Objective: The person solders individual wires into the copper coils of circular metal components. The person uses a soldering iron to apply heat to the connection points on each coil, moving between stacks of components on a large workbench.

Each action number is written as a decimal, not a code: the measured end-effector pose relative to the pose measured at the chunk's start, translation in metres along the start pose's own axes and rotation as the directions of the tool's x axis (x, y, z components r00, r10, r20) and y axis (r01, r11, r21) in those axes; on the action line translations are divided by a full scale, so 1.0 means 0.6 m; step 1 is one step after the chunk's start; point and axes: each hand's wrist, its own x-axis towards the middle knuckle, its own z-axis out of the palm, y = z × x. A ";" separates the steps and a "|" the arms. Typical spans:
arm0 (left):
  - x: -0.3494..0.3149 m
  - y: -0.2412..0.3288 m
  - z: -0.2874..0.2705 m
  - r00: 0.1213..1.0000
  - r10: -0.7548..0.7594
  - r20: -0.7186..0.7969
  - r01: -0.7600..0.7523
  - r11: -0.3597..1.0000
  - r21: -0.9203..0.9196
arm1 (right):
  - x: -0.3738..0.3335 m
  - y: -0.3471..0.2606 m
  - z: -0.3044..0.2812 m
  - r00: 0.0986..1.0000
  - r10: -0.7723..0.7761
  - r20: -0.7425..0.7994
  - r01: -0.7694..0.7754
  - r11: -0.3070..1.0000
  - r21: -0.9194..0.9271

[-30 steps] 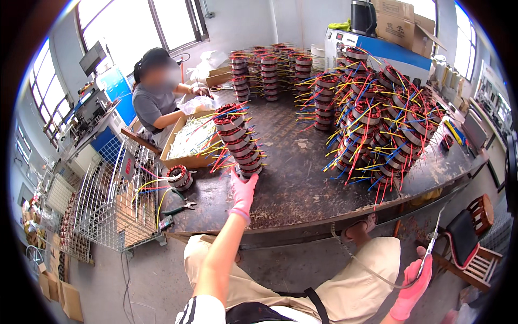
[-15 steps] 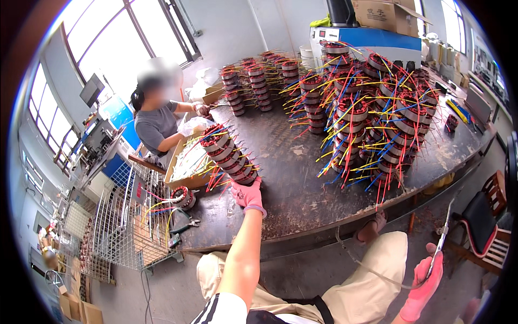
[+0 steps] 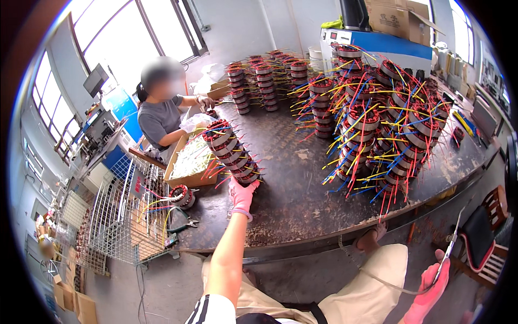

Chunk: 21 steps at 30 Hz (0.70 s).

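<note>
My left hand, in a pink glove, is closed around the base of a leaning stack of motor stators at the table's near left. Red windings and loose coloured wires stick out from the stack. My right hand, also gloved in pink, is at the lower right, off the table's edge. It grips a long, thin silver tool pointing up. A grey cord or hose runs from that hand across my leg; the tool's exact kind is unclear. A single stator and pliers lie left of my left hand.
Tall stator stacks with tangled wires crowd the right of the table; more stacks stand at the back. An open carton of pale pieces sits before a seated co-worker. Wire cages are at left, a chair at right.
The view has shifted slightly, and more of the carton's contents show. My left hand stays at the stack's base. My right hand keeps the silver tool, slightly further right in the picture.
</note>
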 end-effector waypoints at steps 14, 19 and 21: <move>0.118 -0.077 -0.061 0.850 0.172 0.497 -0.062 0.971 -0.230 | -0.003 -0.025 0.055 0.997 -0.071 0.021 0.074 0.985 -0.155; 0.139 -0.066 -0.066 0.762 0.077 0.643 0.098 0.968 -0.231 | -0.007 -0.031 0.062 0.914 -0.336 0.226 0.404 0.740 -0.538; 0.133 -0.068 -0.078 0.793 0.101 0.601 0.017 0.982 -0.187 | 0.001 -0.011 0.054 0.853 -0.455 0.256 0.520 0.702 -0.486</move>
